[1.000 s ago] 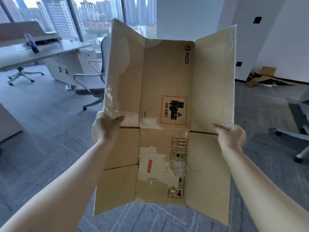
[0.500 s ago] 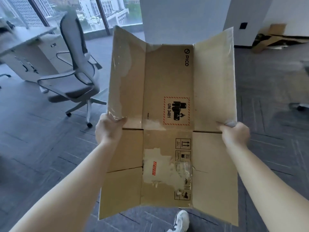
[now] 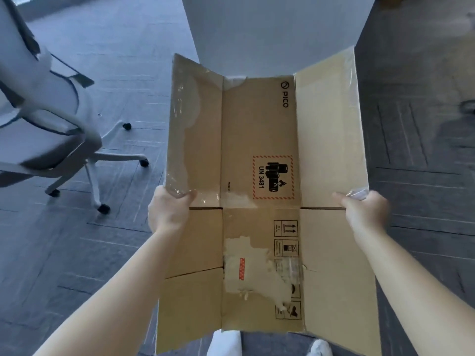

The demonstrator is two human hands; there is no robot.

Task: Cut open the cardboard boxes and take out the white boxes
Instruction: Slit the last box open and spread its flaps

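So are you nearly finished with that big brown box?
This flattened brown cardboard box looks done: cut open, spread flat, nothing inside. The left hand and right hand grip its side edges, holding it up above the grey floor. No white boxes or other cartons are in view, so I can't tell what's left.

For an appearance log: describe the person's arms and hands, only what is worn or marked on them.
Both forearms are bare as far as the frame shows, with no sleeves in view. The left hand and the right hand wear no gloves. No watch, bracelet or ring can be seen. No markings show on either arm.
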